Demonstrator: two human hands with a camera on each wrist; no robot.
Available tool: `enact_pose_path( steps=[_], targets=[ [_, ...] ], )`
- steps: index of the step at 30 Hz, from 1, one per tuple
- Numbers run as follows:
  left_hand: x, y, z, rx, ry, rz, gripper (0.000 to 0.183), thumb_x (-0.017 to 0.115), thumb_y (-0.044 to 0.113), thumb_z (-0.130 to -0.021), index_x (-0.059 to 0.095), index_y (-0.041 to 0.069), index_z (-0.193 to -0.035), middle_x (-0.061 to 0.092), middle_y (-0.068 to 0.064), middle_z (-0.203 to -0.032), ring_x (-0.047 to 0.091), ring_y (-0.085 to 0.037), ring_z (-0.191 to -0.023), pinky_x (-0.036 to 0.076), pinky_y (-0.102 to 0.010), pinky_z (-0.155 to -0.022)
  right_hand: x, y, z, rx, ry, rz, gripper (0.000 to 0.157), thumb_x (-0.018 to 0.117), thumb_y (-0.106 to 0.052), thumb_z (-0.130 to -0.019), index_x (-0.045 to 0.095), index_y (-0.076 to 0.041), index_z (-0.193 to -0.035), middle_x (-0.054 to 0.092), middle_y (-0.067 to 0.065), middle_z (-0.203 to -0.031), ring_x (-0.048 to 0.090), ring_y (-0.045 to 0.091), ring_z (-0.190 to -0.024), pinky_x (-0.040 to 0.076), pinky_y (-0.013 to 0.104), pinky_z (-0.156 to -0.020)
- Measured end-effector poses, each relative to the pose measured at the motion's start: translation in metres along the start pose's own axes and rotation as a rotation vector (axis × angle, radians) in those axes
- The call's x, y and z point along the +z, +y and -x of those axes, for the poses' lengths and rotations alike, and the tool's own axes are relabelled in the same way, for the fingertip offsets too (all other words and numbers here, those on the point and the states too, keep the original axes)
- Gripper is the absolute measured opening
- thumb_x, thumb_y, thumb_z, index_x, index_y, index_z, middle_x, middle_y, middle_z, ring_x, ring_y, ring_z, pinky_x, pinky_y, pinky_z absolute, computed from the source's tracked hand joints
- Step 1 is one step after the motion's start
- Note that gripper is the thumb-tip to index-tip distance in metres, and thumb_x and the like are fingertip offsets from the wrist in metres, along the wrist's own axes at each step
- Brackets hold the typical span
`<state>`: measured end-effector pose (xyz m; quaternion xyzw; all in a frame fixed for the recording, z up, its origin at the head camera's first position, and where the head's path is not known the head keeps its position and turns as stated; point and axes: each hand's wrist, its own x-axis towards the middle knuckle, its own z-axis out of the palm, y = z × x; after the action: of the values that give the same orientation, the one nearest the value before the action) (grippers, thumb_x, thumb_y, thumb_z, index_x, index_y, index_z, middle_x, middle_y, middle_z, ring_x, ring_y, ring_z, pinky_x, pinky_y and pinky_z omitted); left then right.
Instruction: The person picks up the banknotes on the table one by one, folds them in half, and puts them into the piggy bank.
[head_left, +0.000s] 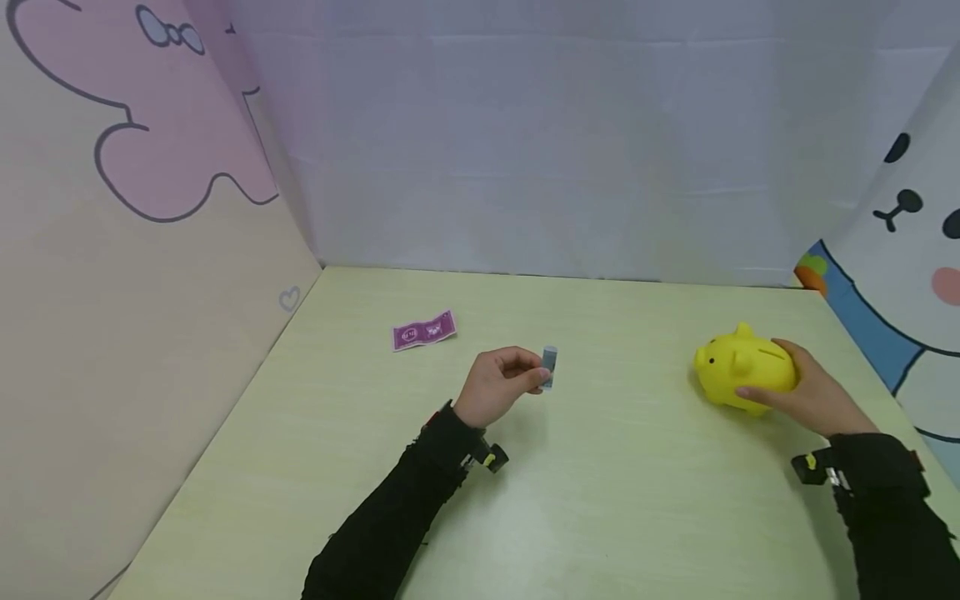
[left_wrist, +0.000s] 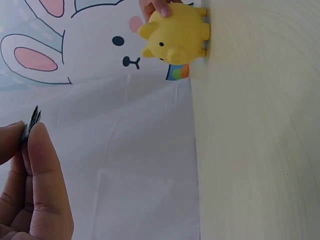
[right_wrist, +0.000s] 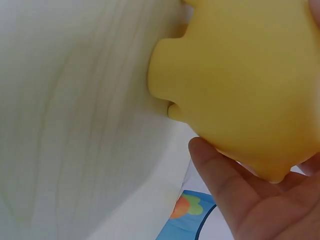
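Folded note (head_left: 550, 358): held above the table (head_left: 600, 500) by the left hand (head_left: 497, 387); its long axis is seen near upright in the head view, the top leaning slightly right.
Note's look: small, narrow, grey-blue and paler at the top end; several layered edges are shown in the left wrist view.
Left hand: the note is pinched between thumb and fingers.
Piggy bank (head_left: 731, 375): stood on its feet on the table, snout pointed left, long axis running roughly left to right; plain yellow, with dark eyes and a slot along the back.
Right hand (head_left: 817, 396): curled round the bank's rear end.
Purple banknote (head_left: 423, 331): laid creased on the table, left of the folded note; pale print is borne, too small to be read.
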<state>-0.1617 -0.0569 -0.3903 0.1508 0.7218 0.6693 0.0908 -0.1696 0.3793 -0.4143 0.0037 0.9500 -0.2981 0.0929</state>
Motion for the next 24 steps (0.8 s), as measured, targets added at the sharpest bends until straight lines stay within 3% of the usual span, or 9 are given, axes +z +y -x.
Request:
enact_pose_path(
  steps=[24],
  targets=[
    [-0.001,-0.002,-0.001,-0.002,-0.005,0.002,0.017,0.065,0.003,-0.093,0.066,-0.009,-0.105,0.067,-0.029,-0.103,0.066,-0.004,-0.074,0.060,-0.029,-0.078,0.037,-0.045,-0.006,-0.134,0.073,-0.006,0.107,0.073,-0.052,-0.083,0.017,0.011,-0.149,0.032,0.037,-0.141,0.043,0.046,-0.111,0.042,0.061,-0.089]
  ],
)
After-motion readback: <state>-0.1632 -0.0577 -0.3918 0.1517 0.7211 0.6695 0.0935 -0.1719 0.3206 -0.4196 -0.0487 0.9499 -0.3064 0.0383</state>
